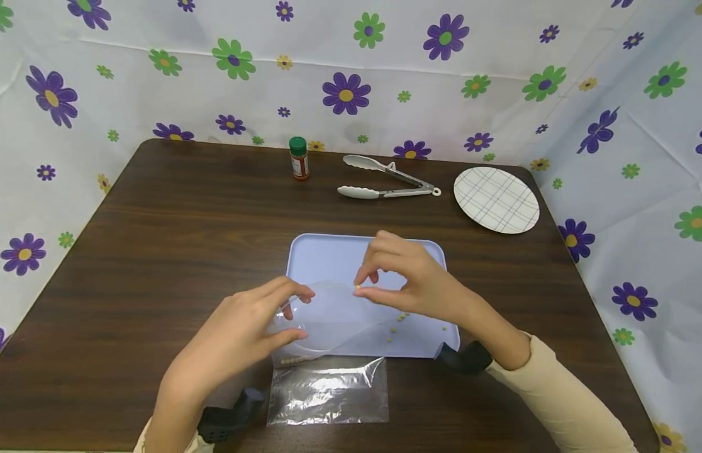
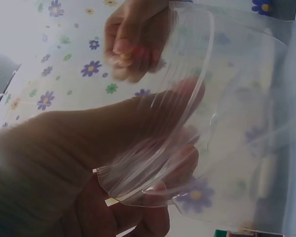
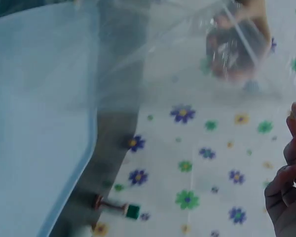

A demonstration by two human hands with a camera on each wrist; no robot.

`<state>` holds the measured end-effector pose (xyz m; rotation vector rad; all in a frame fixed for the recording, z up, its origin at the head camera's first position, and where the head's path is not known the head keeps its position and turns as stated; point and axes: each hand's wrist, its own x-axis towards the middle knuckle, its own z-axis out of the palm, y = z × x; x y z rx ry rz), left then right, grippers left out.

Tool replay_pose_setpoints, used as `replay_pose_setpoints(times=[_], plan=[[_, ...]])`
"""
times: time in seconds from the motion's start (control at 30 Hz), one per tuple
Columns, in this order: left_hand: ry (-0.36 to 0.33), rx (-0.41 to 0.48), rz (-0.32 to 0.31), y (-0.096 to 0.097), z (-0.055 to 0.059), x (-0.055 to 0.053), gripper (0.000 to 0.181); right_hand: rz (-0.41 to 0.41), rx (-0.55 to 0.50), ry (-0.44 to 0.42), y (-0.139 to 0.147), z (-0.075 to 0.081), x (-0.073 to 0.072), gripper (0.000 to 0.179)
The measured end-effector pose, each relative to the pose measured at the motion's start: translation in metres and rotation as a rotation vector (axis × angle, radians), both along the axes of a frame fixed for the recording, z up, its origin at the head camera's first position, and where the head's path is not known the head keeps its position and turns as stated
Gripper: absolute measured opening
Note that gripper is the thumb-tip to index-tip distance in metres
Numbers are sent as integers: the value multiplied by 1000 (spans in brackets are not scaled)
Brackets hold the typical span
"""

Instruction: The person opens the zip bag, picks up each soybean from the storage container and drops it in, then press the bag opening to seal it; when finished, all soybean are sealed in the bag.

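At the middle of the head frame, a small yellow pellet point(image 1: 357, 287) sits at the fingertips of the right hand point(image 1: 407, 270), held in a narrow pinch of thumb and finger. The clear bag point(image 1: 348, 321) lies just left of and below it, spreading from the left hand point(image 1: 246, 321) toward the lower right, so the pellet is nearer the bag's curved upper edge than its bottom. The left hand curls widely round the bag, thumb well apart from the fingers; glare makes it hard to tell which way the mouth faces. Below, several loose pellets point(image 1: 393, 330) dot the right half of the blue tray point(image 1: 328, 251). Farther up are 1 jar point(image 1: 300, 165), 1 pair of tongs point(image 1: 404, 192) and 1 plate point(image 1: 496, 200).
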<state>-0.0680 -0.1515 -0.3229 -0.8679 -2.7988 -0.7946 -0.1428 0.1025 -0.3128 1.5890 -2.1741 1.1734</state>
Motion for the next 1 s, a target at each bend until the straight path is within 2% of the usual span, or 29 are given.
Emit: replay_pose_setpoints(times=[0.13,0.2,0.33,0.43,0.53,0.63,0.73,0.87,1.0], plan=[[3,-7,-10,5,5,-2,45,11,96,103,-19,5,7,11],[14,-7,-12,5,7,-2,46,-7,125,111,-21,5,8,11],[33,2,-3,1,9,-1,46,-44,39,-7,-6,5,3,11],[28,6,15,-4,8,1,46,-127,-13,-118,17,-2,-2,15],[20,14,32,-10,5,5,45,-259,79,-190,44,-22,-4,17],[29,30,46,-14,1,8,45,-384,252,-242,74,-51,-4,13],[47,53,56,-19,-3,12,45,-469,392,-306,101,-83,-2,12],[67,77,51,-23,-8,14,47,-521,477,-350,124,-115,4,14],[72,90,39,-23,-11,13,47,-544,502,-295,130,-128,10,16]])
